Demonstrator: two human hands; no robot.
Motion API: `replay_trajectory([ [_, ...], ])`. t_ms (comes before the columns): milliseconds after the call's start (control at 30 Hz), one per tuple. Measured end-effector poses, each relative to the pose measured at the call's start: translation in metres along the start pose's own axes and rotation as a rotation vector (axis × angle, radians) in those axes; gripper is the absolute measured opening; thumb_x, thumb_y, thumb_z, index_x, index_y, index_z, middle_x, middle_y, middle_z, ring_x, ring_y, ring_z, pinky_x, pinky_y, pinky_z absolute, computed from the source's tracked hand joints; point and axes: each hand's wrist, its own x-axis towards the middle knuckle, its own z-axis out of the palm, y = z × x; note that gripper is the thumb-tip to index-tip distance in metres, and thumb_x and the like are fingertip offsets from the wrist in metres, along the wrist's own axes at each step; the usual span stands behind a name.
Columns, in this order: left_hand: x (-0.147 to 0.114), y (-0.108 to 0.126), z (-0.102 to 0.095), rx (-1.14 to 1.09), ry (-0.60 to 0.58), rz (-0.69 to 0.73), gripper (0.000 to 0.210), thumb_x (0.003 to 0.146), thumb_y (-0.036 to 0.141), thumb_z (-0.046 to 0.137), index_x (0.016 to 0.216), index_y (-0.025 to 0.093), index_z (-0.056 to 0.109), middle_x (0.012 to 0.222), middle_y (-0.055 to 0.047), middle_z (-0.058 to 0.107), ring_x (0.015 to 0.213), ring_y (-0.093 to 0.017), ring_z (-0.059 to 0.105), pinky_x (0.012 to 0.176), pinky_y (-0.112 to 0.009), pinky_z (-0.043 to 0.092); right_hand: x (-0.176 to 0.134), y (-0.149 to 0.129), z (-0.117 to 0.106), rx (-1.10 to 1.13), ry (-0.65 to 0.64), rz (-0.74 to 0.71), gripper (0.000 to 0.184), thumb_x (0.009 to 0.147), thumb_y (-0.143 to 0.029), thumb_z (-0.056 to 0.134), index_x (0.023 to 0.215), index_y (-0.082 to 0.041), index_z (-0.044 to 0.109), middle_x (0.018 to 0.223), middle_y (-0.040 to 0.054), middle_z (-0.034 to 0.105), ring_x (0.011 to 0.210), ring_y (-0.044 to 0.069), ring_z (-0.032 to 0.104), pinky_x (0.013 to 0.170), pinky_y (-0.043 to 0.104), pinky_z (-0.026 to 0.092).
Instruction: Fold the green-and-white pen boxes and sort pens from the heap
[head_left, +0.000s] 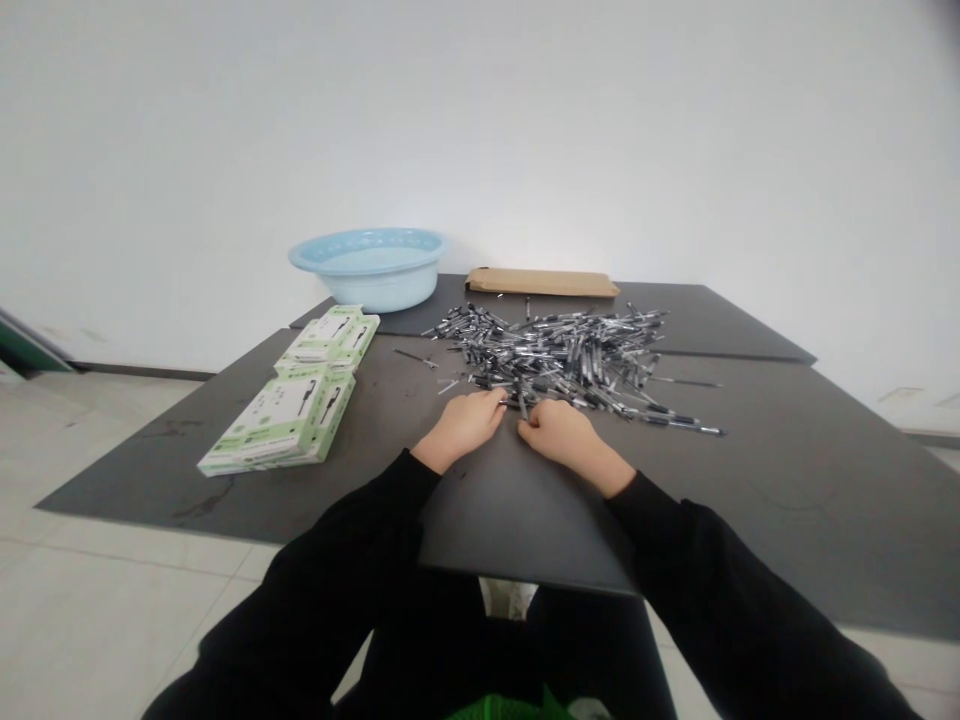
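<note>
probably light, stiff, slick pens (555, 345) | pinch mid-barrel | your right hand (568, 437) pinches one pen (523, 400) | your left hand (463, 428): grip unclear

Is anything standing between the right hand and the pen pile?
Nothing visible. The right hand is at the near edge of the pen pile; the blue basin and green-and-white boxes stand off to the left.
</note>
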Motion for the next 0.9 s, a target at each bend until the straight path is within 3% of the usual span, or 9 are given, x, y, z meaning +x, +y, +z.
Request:
replay_trajectory([
  [167, -0.002, 0.001, 0.002, -0.021, 0.016, -0.023, 0.031, 0.098, 0.029, 0.044, 0.125, 0.022, 0.058, 0.118, -0.013, 0.072, 0.104, -0.028, 0.069, 0.087, -0.035, 0.050, -0.008, 0.013, -0.013, 0.020, 0.057, -0.040, 0.032, 0.087, -0.035, 0.054, 0.062, -0.021, 0.068, 0.072, 0.0102, 0.074, 0.069, 0.022, 0.068, 0.058, 0.029, 0.037],
  [267, -0.003, 0.003, -0.001, -0.093, 0.042, -0.067, 0.032, 0.098, 0.034, 0.045, 0.126, 0.022, 0.056, 0.102, -0.010, 0.074, 0.092, -0.026, 0.070, 0.078, -0.033, 0.049, -0.009, 0.023, -0.019, 0.078, 0.102, -0.057, 0.035, 0.087, -0.037, 0.054, 0.056, -0.021, 0.060, 0.062, 0.0049, 0.067, 0.060, 0.018, 0.060, 0.055, 0.028, 0.032],
  [433, 0.000, 0.006, -0.007, -0.500, 0.220, -0.090, 0.024, 0.096, 0.039, 0.046, 0.101, 0.021, 0.062, 0.074, -0.002, 0.064, 0.070, -0.018, 0.060, 0.068, -0.029, 0.043, -0.007, 0.029, -0.021, 0.164, 0.198, -0.096, 0.042, 0.092, -0.041, 0.050, 0.054, -0.021, 0.052, 0.055, 0.0012, 0.060, 0.054, 0.015, 0.050, 0.054, 0.028, 0.028],
  [500, 0.001, 0.007, -0.010, -0.761, 0.257, -0.085, 0.029, 0.096, 0.042, 0.045, 0.093, 0.019, 0.063, 0.071, 0.000, 0.059, 0.066, -0.016, 0.055, 0.065, -0.027, 0.042, -0.007, 0.025, -0.019, 0.183, 0.242, -0.127, 0.042, 0.094, -0.042, 0.048, 0.058, -0.021, 0.055, 0.057, 0.0011, 0.061, 0.054, 0.015, 0.051, 0.055, 0.028, 0.029],
  [567, 0.001, 0.010, -0.013, -0.973, 0.220, -0.090, 0.034, 0.095, 0.046, 0.045, 0.094, 0.018, 0.065, 0.074, -0.001, 0.060, 0.067, -0.015, 0.055, 0.061, -0.025, 0.041, -0.007, 0.017, -0.017, 0.168, 0.274, -0.154, 0.040, 0.096, -0.042, 0.047, 0.063, -0.022, 0.060, 0.062, 0.0019, 0.066, 0.057, 0.016, 0.055, 0.056, 0.028, 0.030],
  [700, 0.000, 0.014, -0.014, -1.158, 0.149, -0.099, 0.037, 0.090, 0.050, 0.056, 0.101, 0.017, 0.069, 0.096, -0.006, 0.067, 0.082, -0.016, 0.060, 0.063, -0.024, 0.042, -0.007, -0.005, -0.011, 0.071, 0.282, -0.204, 0.035, 0.097, -0.038, 0.048, 0.074, -0.023, 0.069, 0.074, 0.0047, 0.074, 0.067, 0.018, 0.064, 0.059, 0.028, 0.031],
  [800, 0.001, 0.012, -0.011, -1.259, 0.205, -0.131, 0.033, 0.090, 0.047, 0.057, 0.092, 0.016, 0.069, 0.092, -0.006, 0.067, 0.081, -0.016, 0.061, 0.066, -0.024, 0.045, -0.005, -0.016, -0.008, 0.077, 0.243, -0.234, 0.034, 0.097, -0.039, 0.049, 0.077, -0.023, 0.071, 0.077, 0.0045, 0.075, 0.069, 0.018, 0.065, 0.060, 0.027, 0.032],
  [900, 0.004, 0.004, -0.013, -1.353, 0.324, -0.256, 0.029, 0.094, 0.041, 0.053, 0.082, 0.016, 0.062, 0.080, -0.003, 0.063, 0.069, -0.012, 0.060, 0.060, -0.023, 0.045, 0.001, -0.019, -0.008, 0.138, 0.230, -0.195, 0.043, 0.098, -0.049, 0.047, 0.074, -0.023, 0.071, 0.073, 0.0040, 0.074, 0.068, 0.018, 0.064, 0.059, 0.027, 0.032],
])
